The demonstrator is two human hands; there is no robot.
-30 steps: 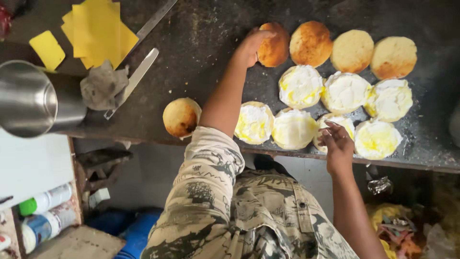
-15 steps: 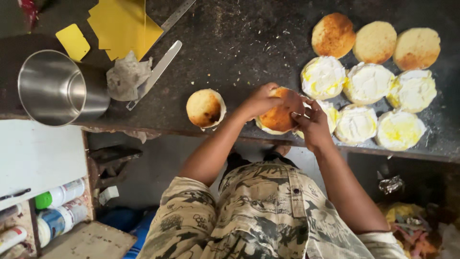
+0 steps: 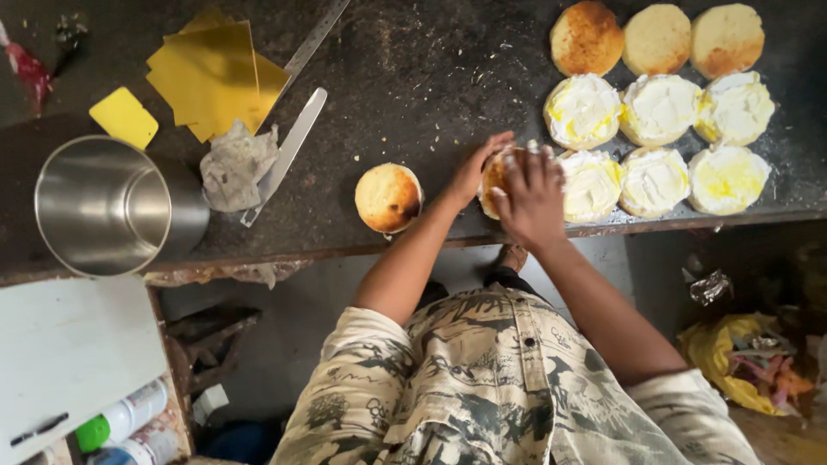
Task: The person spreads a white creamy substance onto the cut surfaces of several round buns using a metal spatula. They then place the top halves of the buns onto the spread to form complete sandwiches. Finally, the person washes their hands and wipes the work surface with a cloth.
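Pressing down at frame centre, my right hand lies flat, fingers together, atop the toasted bun; my left hand cups its side, near the tabletop edge.

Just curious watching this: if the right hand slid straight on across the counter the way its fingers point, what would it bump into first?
The right hand points up the picture. Beyond the bun it presses, the first thing is probably the cream-topped bun, though depth is unclear.

Shiny steel pot, matt dark rough counter, crumpled cloth
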